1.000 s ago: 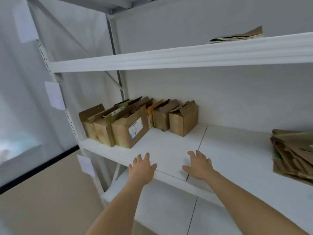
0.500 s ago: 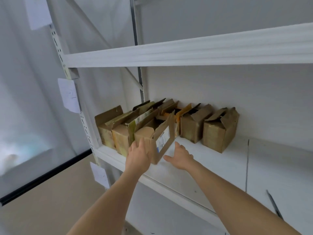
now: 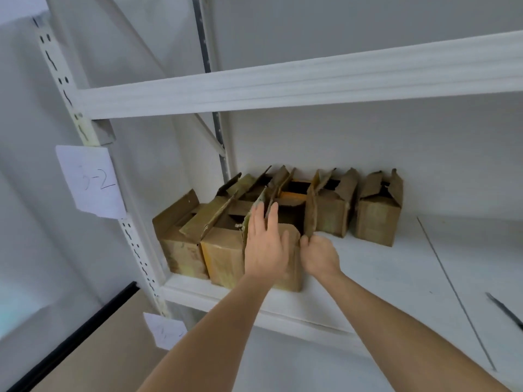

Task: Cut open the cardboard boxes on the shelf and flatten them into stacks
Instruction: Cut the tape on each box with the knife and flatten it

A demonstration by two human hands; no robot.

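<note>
Cardboard boxes (image 3: 283,222) stood in a tight row at the left end of the lower shelf (image 3: 396,267), their top flaps already loose and standing up. In the head view, the nearest box (image 3: 294,258) sat at the front edge of the shelf, touching its neighbours on the left. The left hand (image 3: 264,247) lay flat against its near face, fingers (image 3: 259,219) straight and reaching up to the raised left flap. The right hand (image 3: 319,257) was at the box's right corner, its fingers curled and seemingly pinching the lower edge of the upright right flap (image 3: 311,213). The board looked thin, worn and creased, so the box was probably light and empty, and likely to buckle if squeezed at mid-wall. Corners and folded edges seemed the firmer places to hold; a flap alone might tear or bend. A thin dark tool (image 3: 506,311), perhaps a blade, lay on the shelf well to the right, too blurred to identify. Paper labels (image 3: 90,181) hung on the left upright.
</note>
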